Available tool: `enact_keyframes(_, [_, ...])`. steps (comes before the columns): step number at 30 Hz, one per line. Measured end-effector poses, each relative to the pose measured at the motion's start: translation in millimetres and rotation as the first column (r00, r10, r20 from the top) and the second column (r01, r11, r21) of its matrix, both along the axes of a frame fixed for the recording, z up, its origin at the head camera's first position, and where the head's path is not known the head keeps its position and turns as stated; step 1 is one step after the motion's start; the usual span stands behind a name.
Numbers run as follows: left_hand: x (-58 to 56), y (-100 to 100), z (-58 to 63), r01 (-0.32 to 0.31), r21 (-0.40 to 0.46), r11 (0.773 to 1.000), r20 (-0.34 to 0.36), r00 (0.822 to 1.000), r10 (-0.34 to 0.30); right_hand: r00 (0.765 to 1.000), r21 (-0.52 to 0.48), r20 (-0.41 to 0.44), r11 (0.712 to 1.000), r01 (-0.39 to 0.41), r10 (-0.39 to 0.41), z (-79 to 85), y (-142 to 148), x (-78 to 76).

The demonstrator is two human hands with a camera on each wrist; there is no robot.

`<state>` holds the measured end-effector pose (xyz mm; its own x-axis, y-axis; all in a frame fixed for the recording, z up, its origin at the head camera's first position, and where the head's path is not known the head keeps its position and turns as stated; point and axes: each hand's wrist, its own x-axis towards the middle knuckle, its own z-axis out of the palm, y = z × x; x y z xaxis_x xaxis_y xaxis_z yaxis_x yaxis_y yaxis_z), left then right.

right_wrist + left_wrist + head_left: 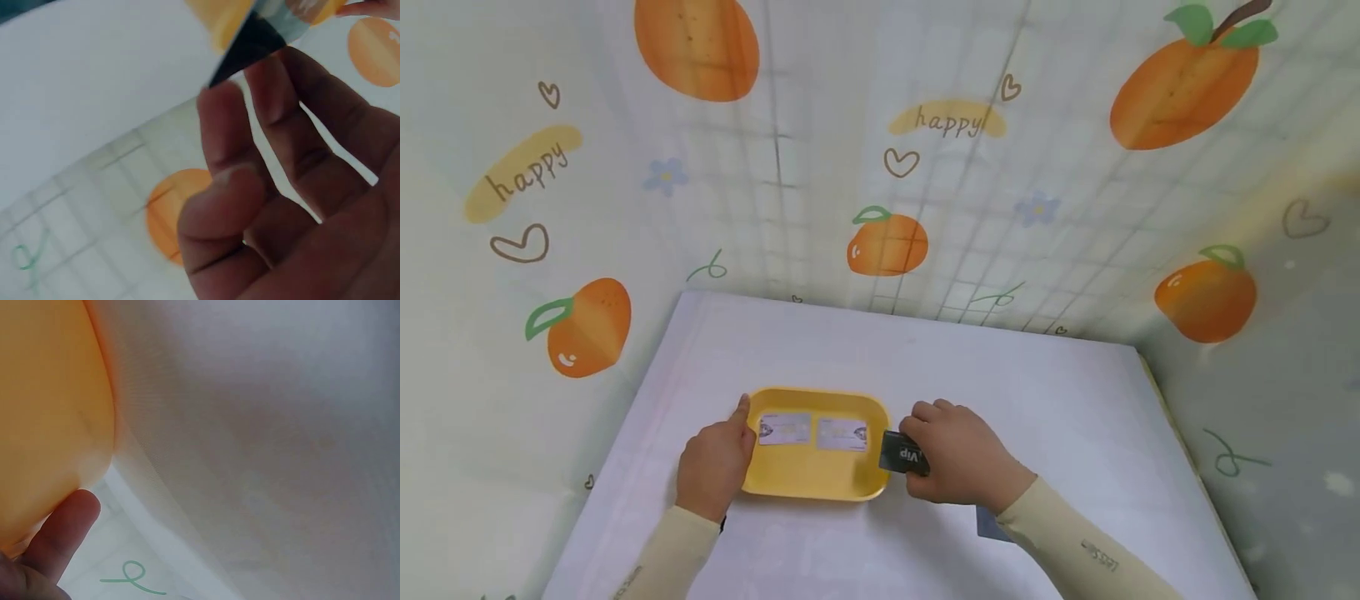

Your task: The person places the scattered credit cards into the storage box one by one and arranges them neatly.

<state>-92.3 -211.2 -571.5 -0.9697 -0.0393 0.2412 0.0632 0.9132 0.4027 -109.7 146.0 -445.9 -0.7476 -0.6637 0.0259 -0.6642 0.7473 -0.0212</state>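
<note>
A shallow yellow tray (808, 486) lies on the white table, with two pale printed cards side by side in it, a left one (785, 428) and a right one (842, 434). My left hand (715, 462) grips the tray's left rim; in the left wrist view a finger (65, 531) touches the tray's outer side (56, 412). At the right rim my right hand (958, 454) pinches a black card (901, 453) marked "Vip", its left end reaching the rim. The right wrist view shows that card (253, 44) at the fingertips.
A flat dark grey piece (992, 525) lies on the table (925, 558), partly hidden under the right forearm. Fabric walls (820, 150) printed with oranges and "happy" rise behind the table and at both sides.
</note>
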Motion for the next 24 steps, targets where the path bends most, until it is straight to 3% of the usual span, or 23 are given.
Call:
enact_keyframes(5, [-1.1, -5, -1.5, -0.002, 0.013, 1.0, -0.013, 1.0, 0.002, 0.995, 0.026, 0.014, 0.995, -0.097, 0.097, 4.0, -34, -14.6])
enact_keyframes(11, [-6.1, -6, 2.0, 0.007, 0.021, 1.0, -0.013, 1.0, -0.007, 0.988, 0.104, 0.054, 0.983, -0.152, 0.147, 2.2, -75, -29.8])
enact_keyframes(17, [-11.3, -6, 3.2, 0.023, 0.004, 1.0, -0.034, 0.999, -0.023, 0.983, 0.169, 0.099, 0.971, -0.17, 0.155, -17.8, -107, -43.5])
enact_keyframes(24, [-12.4, -8, -1.2, -0.015, -0.002, 1.0, 0.002, 1.0, 0.015, 0.969, 0.192, 0.166, 0.958, -0.215, 0.184, -44.7, -143, -54.6])
